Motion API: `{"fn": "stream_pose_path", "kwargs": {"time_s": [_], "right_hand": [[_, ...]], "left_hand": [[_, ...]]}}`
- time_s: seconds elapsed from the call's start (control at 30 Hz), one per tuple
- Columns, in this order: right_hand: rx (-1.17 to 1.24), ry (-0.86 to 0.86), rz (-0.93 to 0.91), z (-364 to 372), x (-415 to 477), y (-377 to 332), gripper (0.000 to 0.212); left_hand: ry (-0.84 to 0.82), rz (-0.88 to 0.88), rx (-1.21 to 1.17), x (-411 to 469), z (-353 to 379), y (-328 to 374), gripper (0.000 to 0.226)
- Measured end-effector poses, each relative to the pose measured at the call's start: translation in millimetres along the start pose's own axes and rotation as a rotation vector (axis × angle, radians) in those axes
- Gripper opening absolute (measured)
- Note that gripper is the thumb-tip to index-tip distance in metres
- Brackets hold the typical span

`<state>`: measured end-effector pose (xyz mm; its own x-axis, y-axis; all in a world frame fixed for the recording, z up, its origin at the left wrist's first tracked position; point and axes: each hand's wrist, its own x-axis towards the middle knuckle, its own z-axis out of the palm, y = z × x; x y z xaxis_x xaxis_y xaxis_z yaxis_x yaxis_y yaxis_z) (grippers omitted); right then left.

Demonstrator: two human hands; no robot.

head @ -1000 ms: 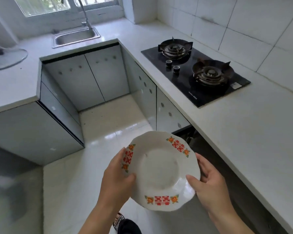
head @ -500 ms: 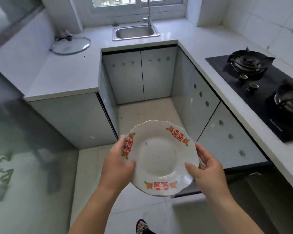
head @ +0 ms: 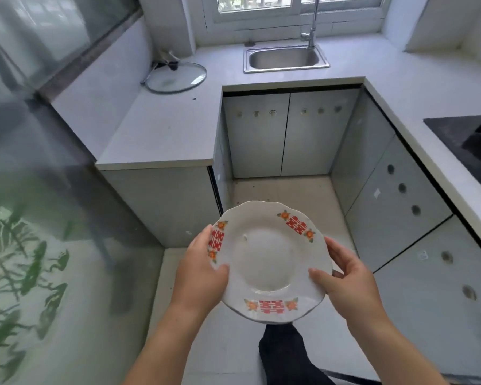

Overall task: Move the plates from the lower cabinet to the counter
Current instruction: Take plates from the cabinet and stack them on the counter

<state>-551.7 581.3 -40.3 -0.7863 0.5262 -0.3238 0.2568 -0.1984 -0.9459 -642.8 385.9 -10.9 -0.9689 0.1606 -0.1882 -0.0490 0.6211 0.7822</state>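
A white scalloped plate [head: 264,259] with red and orange motifs on its rim hangs level in front of me, above the floor. My left hand [head: 199,269] grips its left rim, thumb on top. My right hand [head: 345,284] grips the right rim the same way. The white counter [head: 161,129] runs in a U shape around the kitchen, with its left arm ahead and to the left of the plate. Lower cabinet doors [head: 286,134] under the sink are closed.
A glass pot lid [head: 175,77] lies at the far end of the left counter. A steel sink [head: 285,58] with a tap sits under the window. The black gas hob [head: 472,145] is at the right edge. A glass partition [head: 31,218] stands at left.
My view has swung left, from the hob side toward the sink and the left counter. Both hands still hold the plate the same way.
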Motion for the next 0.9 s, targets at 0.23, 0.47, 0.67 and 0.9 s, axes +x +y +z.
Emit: {"fn": "stream_pose_path", "kwargs": {"time_s": [0.23, 0.47, 0.67, 0.9], "right_hand": [[0.049, 0.098, 0.011, -5, 116, -35, 0.061], [0.062, 0.15, -0.027, -19, 224, -84, 0.061], [0.051, 0.135, -0.019, 0, 300, -108, 0.059], [-0.018, 0.134, -0.032, 41, 404, -145, 0.059]], "left_hand": [[-0.07, 0.057, 0.057, 130, 40, 60, 0.071], [-0.113, 0.129, 0.085, 241, 76, 127, 0.069], [-0.118, 0.104, 0.08, 320, 80, 144, 0.072], [-0.13, 0.079, 0.037, 435, 77, 152, 0.074]]}}
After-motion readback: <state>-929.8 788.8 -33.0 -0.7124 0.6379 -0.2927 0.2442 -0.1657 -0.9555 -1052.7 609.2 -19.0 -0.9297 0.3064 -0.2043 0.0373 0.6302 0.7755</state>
